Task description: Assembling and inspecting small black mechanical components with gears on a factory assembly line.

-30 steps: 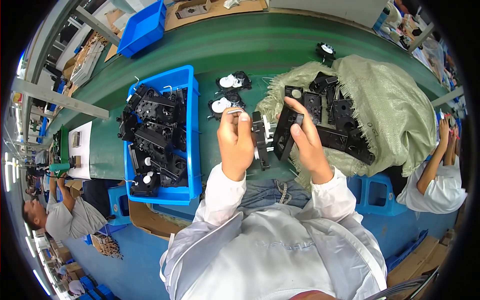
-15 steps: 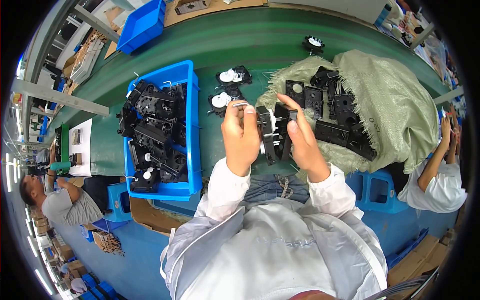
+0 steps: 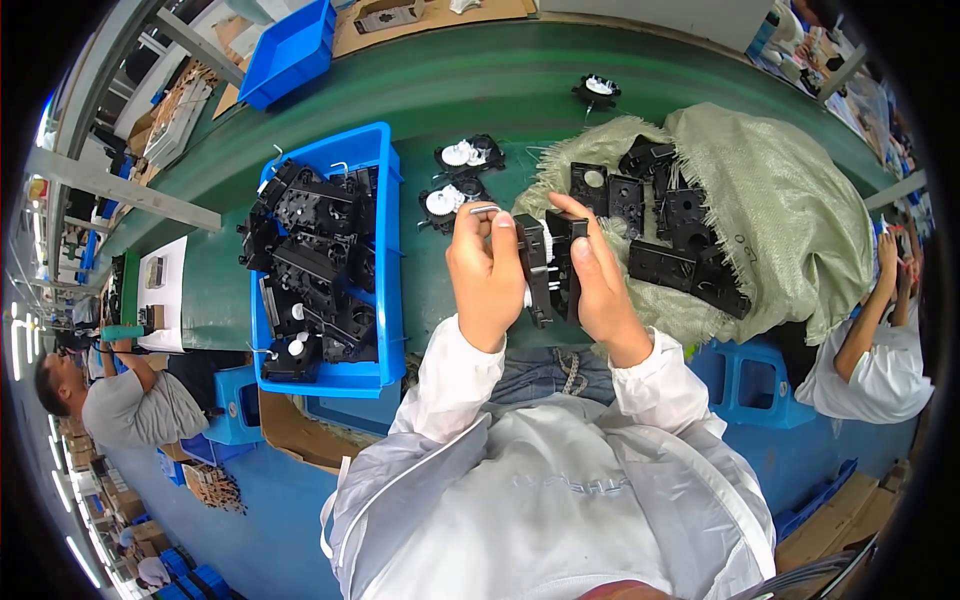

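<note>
Where the head view looks down on the green counter (image 3: 425, 295), two hands above its near edge, one part to each. Left hand (image 3: 487, 275): fingers curled narrow round a geared part (image 3: 536, 270), black, white gears and pins turned to the right. Bent rod (image 3: 484, 209) at the left fingertips; whether fixed to that part, cannot tell. Right hand (image 3: 607, 290): thumb and fingers closed on a black shell (image 3: 569, 243), facing the pins. Contact between the two parts: cannot tell.

Step in hand, by judgement: bringing geared part and shell face to face. Next move, by judgement: calls for squaring the two, pins aligned, then even pressure from both sides; a tilt could catch a pin.

Also listed: blue bin (image 3: 391, 250), at the counter's near edge, left, heaped with black assemblies (image 3: 310, 265). Gear units (image 3: 462, 154), two, between bin and sack (image 3: 790, 220); third unit (image 3: 598, 90) toward the far edge. Housings (image 3: 690, 215), black, at the sack's left edge.
</note>
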`<state>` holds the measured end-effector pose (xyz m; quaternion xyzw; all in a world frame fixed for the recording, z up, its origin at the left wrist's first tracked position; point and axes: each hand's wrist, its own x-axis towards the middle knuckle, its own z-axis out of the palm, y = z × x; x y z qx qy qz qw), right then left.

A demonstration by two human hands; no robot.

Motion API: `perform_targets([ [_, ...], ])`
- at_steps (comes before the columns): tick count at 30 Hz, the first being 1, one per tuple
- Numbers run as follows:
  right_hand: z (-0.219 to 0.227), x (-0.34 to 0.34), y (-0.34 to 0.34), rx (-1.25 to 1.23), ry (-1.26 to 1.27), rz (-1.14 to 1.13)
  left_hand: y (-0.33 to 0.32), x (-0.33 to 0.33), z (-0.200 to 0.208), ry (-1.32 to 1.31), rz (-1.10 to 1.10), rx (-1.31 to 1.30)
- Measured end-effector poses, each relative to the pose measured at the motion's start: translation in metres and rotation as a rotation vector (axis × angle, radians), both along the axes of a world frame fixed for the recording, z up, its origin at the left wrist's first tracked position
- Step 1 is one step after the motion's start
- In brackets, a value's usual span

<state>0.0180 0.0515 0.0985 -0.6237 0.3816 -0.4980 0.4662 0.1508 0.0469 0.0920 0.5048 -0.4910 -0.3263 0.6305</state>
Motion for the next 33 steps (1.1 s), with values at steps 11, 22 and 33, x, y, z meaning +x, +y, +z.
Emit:
perform_targets([
  [11,-0.004,-0.001,-0.002,0.005,-0.062,0.016,-0.001,-0.008,-0.002,-0.081,0.032,0.003],
  [22,-0.007,-0.002,-0.004,0.062,-0.071,0.026,-0.001,-0.008,-0.012,-0.16,0.052,0.002],
  [33,-0.018,-0.019,-0.012,0.21,-0.366,0.045,-0.02,-0.032,-0.008,-0.142,-0.078,0.006],
])
